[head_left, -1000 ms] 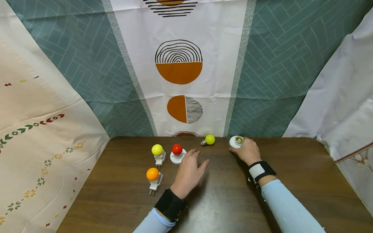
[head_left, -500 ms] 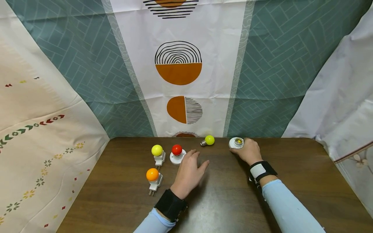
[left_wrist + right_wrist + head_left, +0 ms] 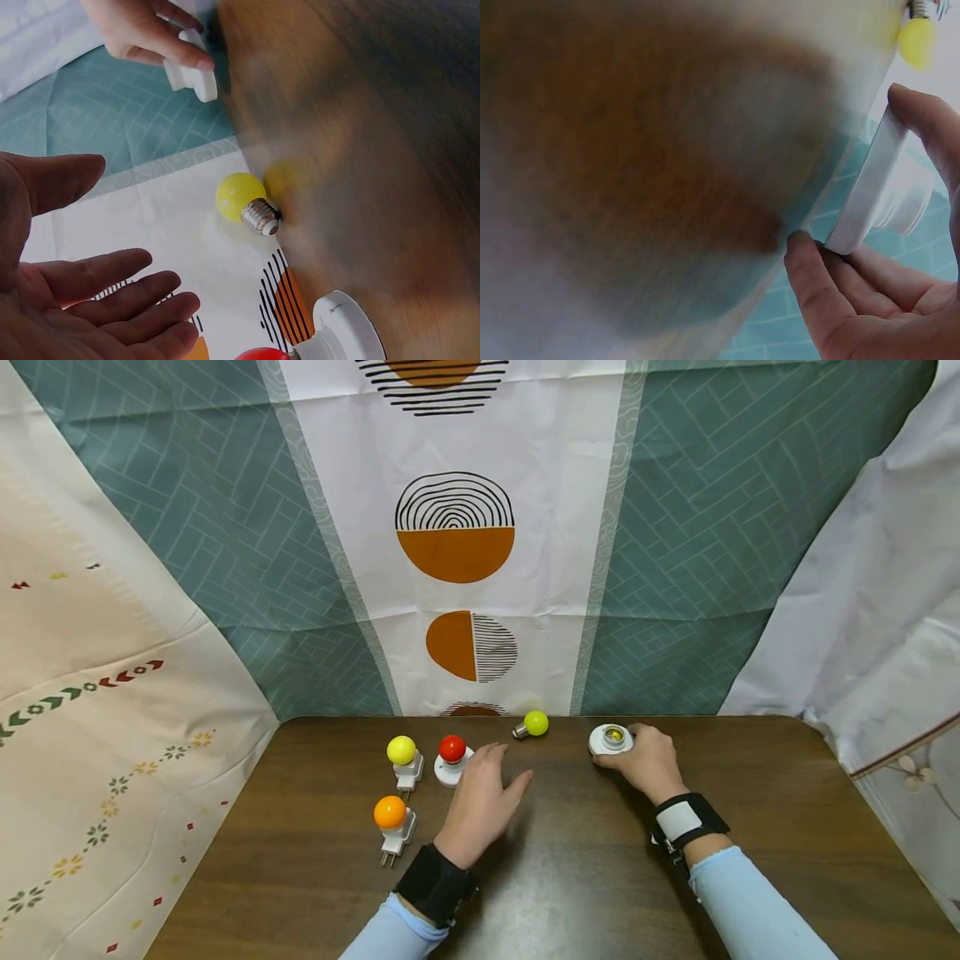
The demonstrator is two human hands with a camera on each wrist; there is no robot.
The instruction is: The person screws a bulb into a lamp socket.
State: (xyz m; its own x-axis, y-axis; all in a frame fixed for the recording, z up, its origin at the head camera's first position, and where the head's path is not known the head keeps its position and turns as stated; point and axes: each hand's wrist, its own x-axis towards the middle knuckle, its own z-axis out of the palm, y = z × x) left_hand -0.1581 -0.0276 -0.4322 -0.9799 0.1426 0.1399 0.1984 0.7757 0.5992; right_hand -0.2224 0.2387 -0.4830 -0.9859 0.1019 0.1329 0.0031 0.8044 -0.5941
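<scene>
My right hand (image 3: 647, 763) grips a white round lamp socket (image 3: 604, 741) by the rim of its base, thumb on one side and fingers on the other. The socket's opening faces up, with brass-coloured metal inside. In the right wrist view the socket (image 3: 876, 184) appears slightly off the table. My left hand (image 3: 477, 800) is held above the table with its fingers extended and holds nothing. Just beyond it stands a red bulb (image 3: 452, 748) in another white socket (image 3: 446, 775), partly hidden by the fingers. A yellow-green bulb (image 3: 536, 722) with a bare screw base lies between the hands at the back.
On the left, a yellow bulb (image 3: 401, 750) and an orange bulb (image 3: 389, 812) sit in white plug-in holders whose prongs point towards me. A patterned cloth (image 3: 667, 568) hangs at the back edge of the brown table (image 3: 585, 893). Another cloth (image 3: 112, 735) hangs on the left.
My right hand and the socket have shifted slightly towards me and to the right. The left hand stays about where it was. The head view has tilted a little.
</scene>
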